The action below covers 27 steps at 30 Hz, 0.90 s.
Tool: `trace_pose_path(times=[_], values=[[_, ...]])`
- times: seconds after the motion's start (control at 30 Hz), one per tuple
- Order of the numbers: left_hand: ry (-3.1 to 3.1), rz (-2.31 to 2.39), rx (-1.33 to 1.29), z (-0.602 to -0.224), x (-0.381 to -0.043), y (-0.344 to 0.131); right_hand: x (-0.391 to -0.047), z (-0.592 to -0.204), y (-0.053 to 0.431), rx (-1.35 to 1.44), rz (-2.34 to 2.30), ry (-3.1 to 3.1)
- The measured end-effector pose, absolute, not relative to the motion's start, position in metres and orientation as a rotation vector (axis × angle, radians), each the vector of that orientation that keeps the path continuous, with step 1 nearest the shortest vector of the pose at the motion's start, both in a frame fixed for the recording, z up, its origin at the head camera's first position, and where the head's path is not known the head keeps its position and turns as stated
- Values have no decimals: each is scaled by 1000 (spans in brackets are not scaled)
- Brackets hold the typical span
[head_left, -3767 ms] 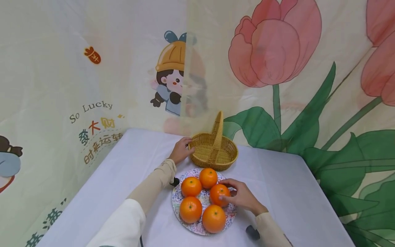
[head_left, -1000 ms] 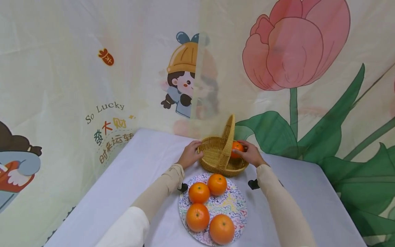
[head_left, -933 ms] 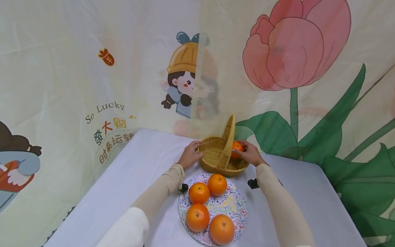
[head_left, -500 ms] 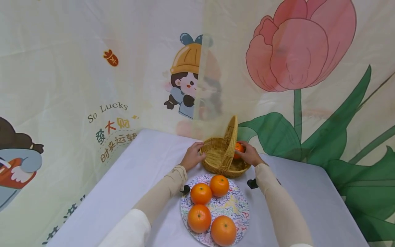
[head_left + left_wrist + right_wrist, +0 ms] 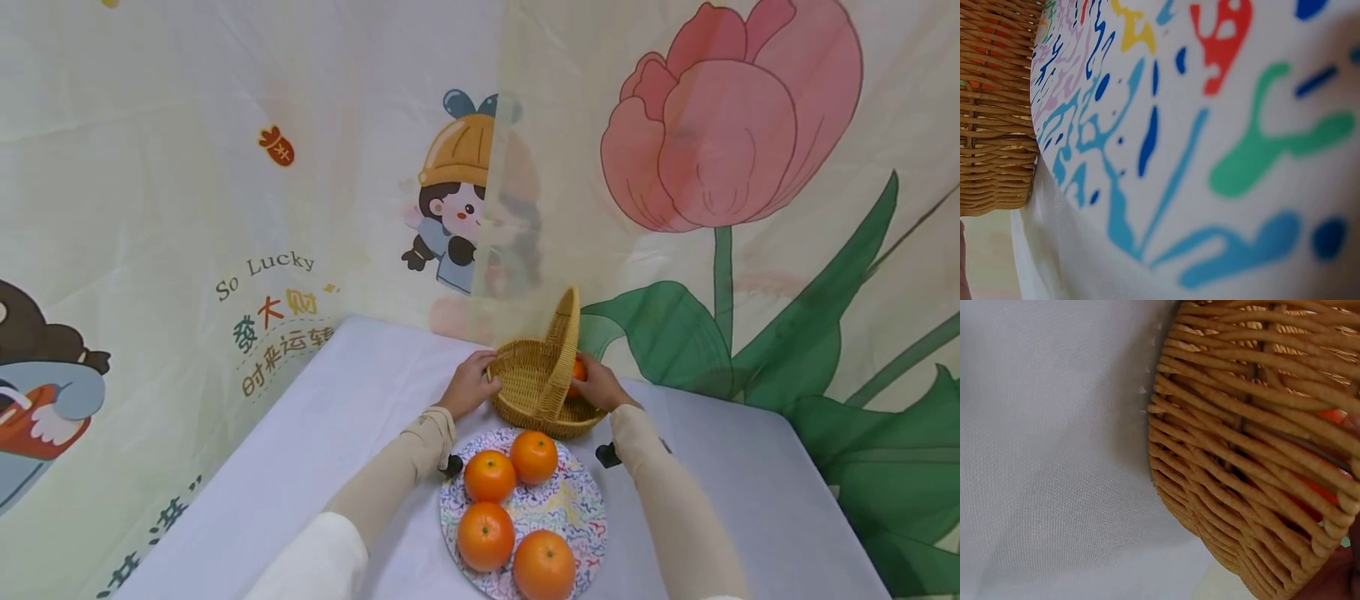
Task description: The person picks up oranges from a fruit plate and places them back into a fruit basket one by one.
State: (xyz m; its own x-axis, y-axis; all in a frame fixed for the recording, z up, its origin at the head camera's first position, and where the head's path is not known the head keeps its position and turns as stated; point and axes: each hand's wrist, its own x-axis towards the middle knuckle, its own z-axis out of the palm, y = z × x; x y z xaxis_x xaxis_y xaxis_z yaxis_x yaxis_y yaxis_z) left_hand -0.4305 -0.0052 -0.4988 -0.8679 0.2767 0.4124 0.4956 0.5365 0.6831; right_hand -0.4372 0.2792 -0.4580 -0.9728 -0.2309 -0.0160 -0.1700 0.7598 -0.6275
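Observation:
In the head view, a woven wicker basket (image 5: pixel 521 375) with a tall arched handle stands behind the plate. My left hand (image 5: pixel 468 385) grips its left rim, the thumb over the edge. Inside the basket's right half is an orange (image 5: pixel 578 373), partly hidden by the handle and by my right hand (image 5: pixel 603 387), whose fingers still hold it. The round patterned plate (image 5: pixel 558 492) in front bears several other oranges, among them a near one (image 5: pixel 544 565) and a far one (image 5: pixel 534 457). Through the weave in the right wrist view, bits of the orange's red-orange skin show.
A white cloth (image 5: pixel 360 392) covers the table, whose back edge meets a printed curtain (image 5: pixel 360 167). Small black wrist devices sit under both cuffs, the left one (image 5: pixel 452 465) close to the plate's rim.
Over the earlier frames, my right hand took an orange from the plate's right side into the basket. Since half a second ago, hand and orange have sunk slightly lower there. My left hand stays on the rim.

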Motion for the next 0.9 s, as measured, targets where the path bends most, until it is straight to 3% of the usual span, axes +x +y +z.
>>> trace_pose_path(times=[0.9], values=[[-2518, -1238, -664, -499, -429, -5, -428, -455, 272, -318, -880, 3063]])
